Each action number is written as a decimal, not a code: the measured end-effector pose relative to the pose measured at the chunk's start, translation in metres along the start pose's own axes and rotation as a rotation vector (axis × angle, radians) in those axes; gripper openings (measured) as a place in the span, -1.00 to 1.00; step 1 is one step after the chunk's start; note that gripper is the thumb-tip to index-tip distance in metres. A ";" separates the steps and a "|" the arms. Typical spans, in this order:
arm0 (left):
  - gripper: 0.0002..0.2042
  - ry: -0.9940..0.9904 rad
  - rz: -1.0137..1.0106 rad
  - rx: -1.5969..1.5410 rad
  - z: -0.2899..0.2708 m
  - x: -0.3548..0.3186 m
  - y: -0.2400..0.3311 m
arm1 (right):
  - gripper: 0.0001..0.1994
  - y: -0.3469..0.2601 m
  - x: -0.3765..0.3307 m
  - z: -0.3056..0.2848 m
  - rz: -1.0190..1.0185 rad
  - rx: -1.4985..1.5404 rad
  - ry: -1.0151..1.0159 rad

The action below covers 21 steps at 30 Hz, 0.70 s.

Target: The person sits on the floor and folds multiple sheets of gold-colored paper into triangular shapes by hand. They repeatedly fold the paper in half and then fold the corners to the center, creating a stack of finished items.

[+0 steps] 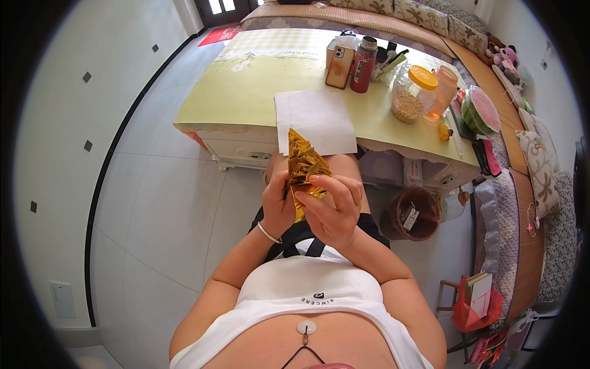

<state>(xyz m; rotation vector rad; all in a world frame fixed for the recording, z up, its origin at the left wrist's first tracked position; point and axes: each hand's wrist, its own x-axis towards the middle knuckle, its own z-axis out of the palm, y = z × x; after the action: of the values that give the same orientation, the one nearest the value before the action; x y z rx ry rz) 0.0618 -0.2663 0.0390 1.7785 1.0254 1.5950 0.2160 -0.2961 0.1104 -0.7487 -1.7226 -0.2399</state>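
Between my two hands, above my lap, is a piece of folded gold foil paper [302,157] with many layered, pointed pleats. My left hand [279,200] is closed around its left side, and a bracelet circles that wrist. My right hand [335,206] pinches the lower right part of the folds with thumb and fingers. The foil's lower end shows below the fingertips. Just beyond the foil, white paper sheets [319,120] lie at the near edge of the table and overhang it slightly.
On the yellow-covered table [239,86] stand a phone [340,66], a red thermos [364,67], a jar with a yellow lid [409,101], a pink plastic jar [444,92] and a cut watermelon [481,112]. A brown bin [405,215] is on the floor at right, near a couch [519,227].
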 end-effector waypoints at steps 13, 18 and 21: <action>-0.75 -0.005 0.006 -0.018 0.002 0.000 0.000 | -0.74 0.001 -0.004 0.001 -0.075 -0.022 0.042; -0.79 -0.024 -0.025 -0.081 0.003 -0.001 0.001 | -0.78 0.001 -0.002 0.000 -0.072 0.031 0.021; -0.81 -0.021 -0.064 -0.151 0.003 -0.003 -0.003 | -0.78 0.004 -0.002 0.001 -0.060 0.121 0.007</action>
<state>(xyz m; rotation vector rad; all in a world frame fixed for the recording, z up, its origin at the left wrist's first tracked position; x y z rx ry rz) 0.0647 -0.2667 0.0343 1.6423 0.9181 1.5677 0.2177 -0.2937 0.1076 -0.6079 -1.7387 -0.1778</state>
